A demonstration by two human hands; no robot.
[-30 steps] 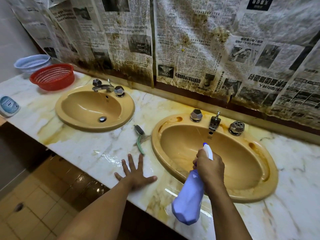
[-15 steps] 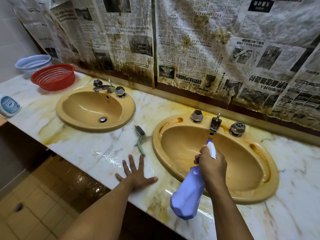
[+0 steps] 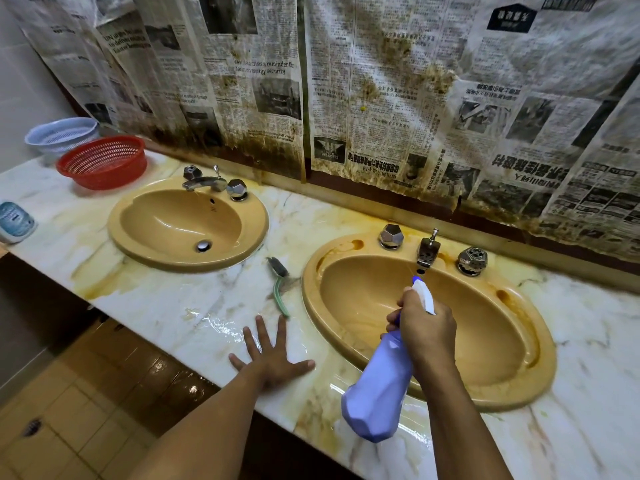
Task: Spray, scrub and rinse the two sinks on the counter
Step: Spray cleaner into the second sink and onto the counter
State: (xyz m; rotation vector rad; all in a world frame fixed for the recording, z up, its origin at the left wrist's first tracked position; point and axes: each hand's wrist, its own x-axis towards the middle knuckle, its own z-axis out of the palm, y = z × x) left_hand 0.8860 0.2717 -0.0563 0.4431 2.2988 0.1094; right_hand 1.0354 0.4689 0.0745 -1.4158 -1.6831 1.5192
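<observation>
Two tan oval sinks sit in a stained marble counter (image 3: pixel 180 299). The left sink (image 3: pixel 152 251) has a chrome tap behind its basin. The right sink (image 3: pixel 491 341) shows brown stains on its rim and a chrome tap (image 3: pixel 427 251). My right hand (image 3: pixel 426 327) grips the neck of a pale purple spray bottle (image 3: pixel 377 393) over the right sink's front, nozzle aimed toward the tap. My left hand (image 3: pixel 273 355) rests flat on the wet counter, fingers spread. A small green-handled brush (image 3: pixel 278 285) lies between the sinks.
A red basket (image 3: pixel 104 161) and a pale blue basket (image 3: pixel 59 133) stand at the counter's far left. A white and blue container (image 3: pixel 14 221) sits at the left edge. Stained newspaper (image 3: pixel 381 98) covers the wall behind. Tiled floor lies below left.
My right hand has lifted the spray bottle slightly and moved its nozzle closer to the right sink's tap. The left hand has stayed flat on the counter.
</observation>
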